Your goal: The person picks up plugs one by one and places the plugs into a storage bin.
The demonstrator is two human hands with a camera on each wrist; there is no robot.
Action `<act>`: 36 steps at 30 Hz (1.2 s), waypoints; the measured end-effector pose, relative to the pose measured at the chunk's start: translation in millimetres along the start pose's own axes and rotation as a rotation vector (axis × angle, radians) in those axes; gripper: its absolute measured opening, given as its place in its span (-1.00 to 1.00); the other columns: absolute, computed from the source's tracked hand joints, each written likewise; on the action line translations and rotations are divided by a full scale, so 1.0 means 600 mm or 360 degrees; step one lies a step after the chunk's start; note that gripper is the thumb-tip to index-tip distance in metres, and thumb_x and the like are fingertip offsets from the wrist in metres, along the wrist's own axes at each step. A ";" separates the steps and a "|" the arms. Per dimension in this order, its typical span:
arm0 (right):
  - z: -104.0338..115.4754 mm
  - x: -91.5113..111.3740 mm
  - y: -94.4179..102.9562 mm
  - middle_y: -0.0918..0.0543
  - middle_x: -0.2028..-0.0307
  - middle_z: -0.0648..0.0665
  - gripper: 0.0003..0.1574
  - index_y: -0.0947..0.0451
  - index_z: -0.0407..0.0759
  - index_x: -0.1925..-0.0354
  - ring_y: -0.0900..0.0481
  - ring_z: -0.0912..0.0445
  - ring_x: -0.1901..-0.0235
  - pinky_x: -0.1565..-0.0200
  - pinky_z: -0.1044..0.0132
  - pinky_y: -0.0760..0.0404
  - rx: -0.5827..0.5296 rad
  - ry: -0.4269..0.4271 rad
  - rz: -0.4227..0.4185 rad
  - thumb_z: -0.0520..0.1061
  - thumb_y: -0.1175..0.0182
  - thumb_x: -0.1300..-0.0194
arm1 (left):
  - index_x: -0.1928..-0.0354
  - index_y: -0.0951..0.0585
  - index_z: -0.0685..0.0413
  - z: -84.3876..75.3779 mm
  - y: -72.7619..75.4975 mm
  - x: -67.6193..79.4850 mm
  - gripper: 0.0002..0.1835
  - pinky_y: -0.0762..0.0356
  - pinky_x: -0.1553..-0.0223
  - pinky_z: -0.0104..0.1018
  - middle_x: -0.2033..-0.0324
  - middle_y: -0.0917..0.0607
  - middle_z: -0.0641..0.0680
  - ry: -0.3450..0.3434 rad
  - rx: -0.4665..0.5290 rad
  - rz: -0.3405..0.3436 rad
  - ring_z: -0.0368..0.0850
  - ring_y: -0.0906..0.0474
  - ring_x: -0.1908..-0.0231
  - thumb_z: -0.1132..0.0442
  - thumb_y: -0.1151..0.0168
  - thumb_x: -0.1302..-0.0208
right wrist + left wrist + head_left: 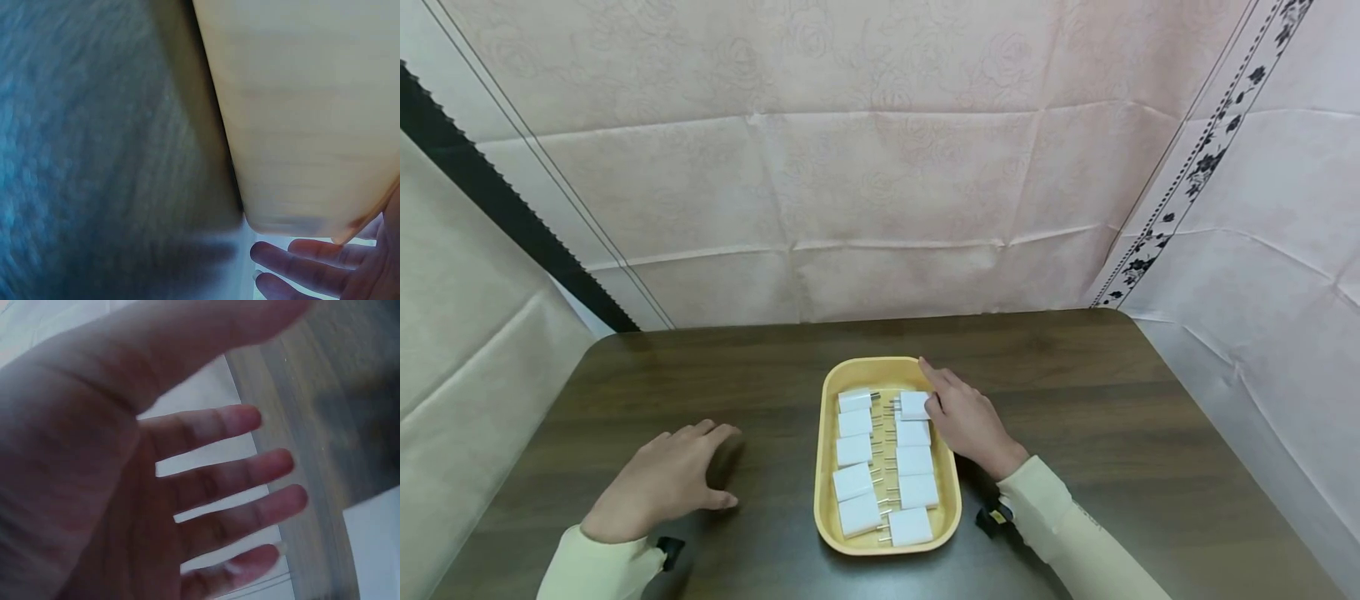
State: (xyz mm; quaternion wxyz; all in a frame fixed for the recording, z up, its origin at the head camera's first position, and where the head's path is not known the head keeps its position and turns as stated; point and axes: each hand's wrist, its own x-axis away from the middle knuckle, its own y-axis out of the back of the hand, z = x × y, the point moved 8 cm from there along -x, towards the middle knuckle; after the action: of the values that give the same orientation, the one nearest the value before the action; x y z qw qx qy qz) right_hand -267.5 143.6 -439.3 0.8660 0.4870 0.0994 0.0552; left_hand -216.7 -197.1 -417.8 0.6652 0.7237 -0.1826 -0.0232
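White plug adapters (pixel 854 451) with thin metal prongs lie in two columns in a yellow tray (pixel 955 500), prongs pointing inward. My right hand (pixel 970 417) is at the tray's far right corner. Its index finger reaches along the rim, and the thumb is inside, beside the topmost right adapter (pixel 914 405). In the right wrist view, its fairly straight fingers (pixel 306 265) show past the end of the tray wall (pixel 300 125). My left hand (pixel 666 479) hovers over the table left of the tray, fingers spread and relaxed, holding nothing.
The dark wooden table (pixel 737 358) carries the tray near its middle. A pale patterned cloth (pixel 880 183) hangs behind the table's far edge, with more cloth at both sides. A small black device (pixel 994 518) sits by the right sleeve.
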 end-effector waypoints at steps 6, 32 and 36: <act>0.004 0.000 0.003 -0.53 -0.31 -0.15 -0.27 -0.14 -0.01 -0.57 -0.50 0.09 0.35 0.48 0.34 -0.37 0.0002 0.0050 -0.0022 -0.11 0.03 -0.51 | -0.30 -0.52 0.07 0.024 -0.013 0.003 0.00 -0.37 -0.14 0.43 -0.27 -0.52 0.37 0.0027 0.0043 0.0130 0.37 -0.50 -0.21 -0.20 -0.64 0.24; 0.004 0.002 0.005 -0.51 -0.34 -0.15 -0.28 -0.16 -0.02 -0.57 -0.39 0.16 0.54 0.54 0.34 -0.33 -0.0016 0.0056 -0.0022 -0.12 0.03 -0.50 | 0.08 -0.57 0.01 0.072 -0.047 0.007 -0.51 -0.57 0.16 -0.05 0.11 -0.60 0.02 0.0141 0.0295 0.0319 -0.02 -0.52 0.13 0.43 -0.56 0.07; 0.004 0.002 0.005 -0.51 -0.34 -0.16 -0.28 -0.16 -0.03 -0.56 -0.35 0.17 0.60 0.56 0.35 -0.32 -0.0028 0.0064 -0.0027 -0.13 0.04 -0.50 | 0.11 -0.57 0.02 0.077 -0.049 0.006 -0.55 -0.55 0.19 -0.08 0.16 -0.60 0.02 0.0169 0.0304 0.0308 -0.03 -0.49 0.18 0.48 -0.52 0.04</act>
State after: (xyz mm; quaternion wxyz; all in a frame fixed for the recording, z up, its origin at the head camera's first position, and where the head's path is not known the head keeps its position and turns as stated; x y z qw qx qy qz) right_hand -265.9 143.3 -435.4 0.8685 0.4773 0.1204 0.0584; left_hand -219.5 -241.0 -451.0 0.6012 0.7628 -0.2175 0.0969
